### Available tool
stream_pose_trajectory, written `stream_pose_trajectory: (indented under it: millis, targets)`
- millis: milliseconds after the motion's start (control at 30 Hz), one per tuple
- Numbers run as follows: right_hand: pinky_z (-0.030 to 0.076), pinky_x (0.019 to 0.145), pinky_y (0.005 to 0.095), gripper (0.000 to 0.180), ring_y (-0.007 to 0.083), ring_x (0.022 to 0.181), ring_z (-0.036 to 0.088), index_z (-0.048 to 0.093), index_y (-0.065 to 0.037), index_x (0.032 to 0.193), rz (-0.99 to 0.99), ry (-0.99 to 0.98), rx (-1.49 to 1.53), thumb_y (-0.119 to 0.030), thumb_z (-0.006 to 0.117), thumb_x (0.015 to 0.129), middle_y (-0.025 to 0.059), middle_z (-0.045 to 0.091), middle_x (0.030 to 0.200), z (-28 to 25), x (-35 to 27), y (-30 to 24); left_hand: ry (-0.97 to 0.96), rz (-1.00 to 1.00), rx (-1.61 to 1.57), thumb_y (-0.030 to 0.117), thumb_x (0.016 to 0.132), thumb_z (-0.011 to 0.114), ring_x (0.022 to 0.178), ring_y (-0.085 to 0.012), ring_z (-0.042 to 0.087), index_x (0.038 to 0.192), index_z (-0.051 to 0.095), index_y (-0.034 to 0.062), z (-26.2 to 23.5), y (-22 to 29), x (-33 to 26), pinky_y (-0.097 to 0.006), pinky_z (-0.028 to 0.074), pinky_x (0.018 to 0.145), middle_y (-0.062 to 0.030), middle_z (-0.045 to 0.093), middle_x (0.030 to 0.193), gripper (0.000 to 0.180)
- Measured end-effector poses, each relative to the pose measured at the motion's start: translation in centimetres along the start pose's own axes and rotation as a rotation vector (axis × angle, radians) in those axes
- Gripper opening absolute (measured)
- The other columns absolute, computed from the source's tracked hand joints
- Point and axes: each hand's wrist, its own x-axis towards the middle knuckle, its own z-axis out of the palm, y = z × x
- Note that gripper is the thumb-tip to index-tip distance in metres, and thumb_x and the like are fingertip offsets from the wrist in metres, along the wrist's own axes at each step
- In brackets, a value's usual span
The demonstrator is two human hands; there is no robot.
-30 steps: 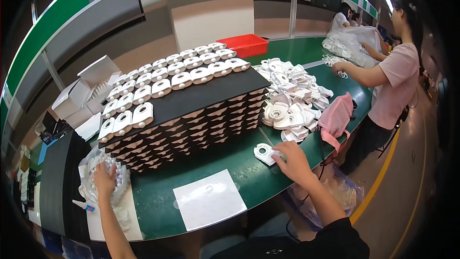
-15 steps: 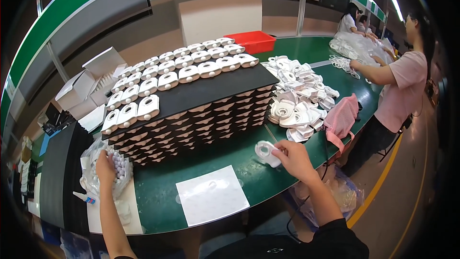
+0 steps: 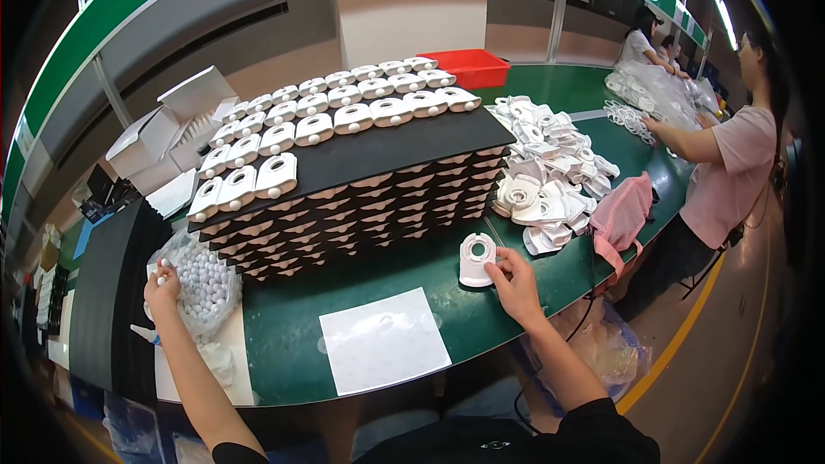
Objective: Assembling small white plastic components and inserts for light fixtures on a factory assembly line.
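My right hand (image 3: pixel 516 285) grips a white plastic part with a round hole (image 3: pixel 474 268) by its right edge, above the green table. My left hand (image 3: pixel 163 294) is closed, with small white balls (image 3: pixel 162 273) at its fingertips. Beside it lies a clear plastic bag (image 3: pixel 225 314) full of such balls (image 3: pixel 203 275). Similar white parts, each with a ball at its near end, lie in rows (image 3: pixel 314 127) on the top black sheet (image 3: pixel 369 155) of a layered stack. To the right of that stack is a loose heap of white parts (image 3: pixel 550 163).
A white paper sheet (image 3: pixel 385 342) lies on the green table (image 3: pixel 288 326). A glue bottle (image 3: pixel 144 335) is near my left wrist. Black sheets (image 3: pixel 112 309) are stacked at left, a pink bag (image 3: pixel 623 215) sits right, a red bin (image 3: pixel 468 67) behind. Co-workers (image 3: pixel 730 146) work at far right.
My left hand has come out of the bag toward the left, now with balls in its fingers. My right hand has turned the white part upright, its hole facing me.
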Motion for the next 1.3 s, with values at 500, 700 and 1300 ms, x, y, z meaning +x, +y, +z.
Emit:
stream_pose_trajectory:
  millis: [500,700,1300]
  targets:
    - [0.035,0.052,0.0167,0.021,0.0025,0.058,0.048,0.050,0.001,0.097,0.050,-0.036,-0.027,-0.007,0.060,0.080,0.0005,0.059,0.068,-0.9,-0.1,0.1,-0.347,-0.215,0.381,0.023,0.088,0.043,0.056,-0.0098,0.042,0.103,0.052,0.0034,-0.7,-18.7,-17.6,-0.018,0.025,0.035,-0.0031,0.051,0.072,0.026]
    - [0.039,0.059,0.0165,0.019,0.0048,0.067,0.053,0.051,0.000,0.096,0.083,-0.115,0.108,-0.006,0.059,0.081,0.0026,0.060,0.079,-1.1,-0.2,-0.4,-0.407,-0.813,0.607,0.014,0.083,0.051,0.061,-0.0108,0.045,0.112,0.047,0.0036,-4.1,-29.9,-20.6,-0.018,0.027,0.036,-0.0055,0.053,0.082,0.031]
    - [0.044,0.074,0.0227,0.013,0.0092,0.085,0.054,0.045,0.000,0.100,0.082,-0.552,0.166,-0.003,0.047,0.088,0.0053,0.058,0.093,8.7,-3.6,-4.1,-0.466,-0.660,0.802,0.023,0.086,0.057,0.056,-0.0047,0.039,0.094,0.054,0.0041,-6.7,-33.3,-20.3,-0.014,0.023,0.036,-0.0023,0.053,0.080,0.021]
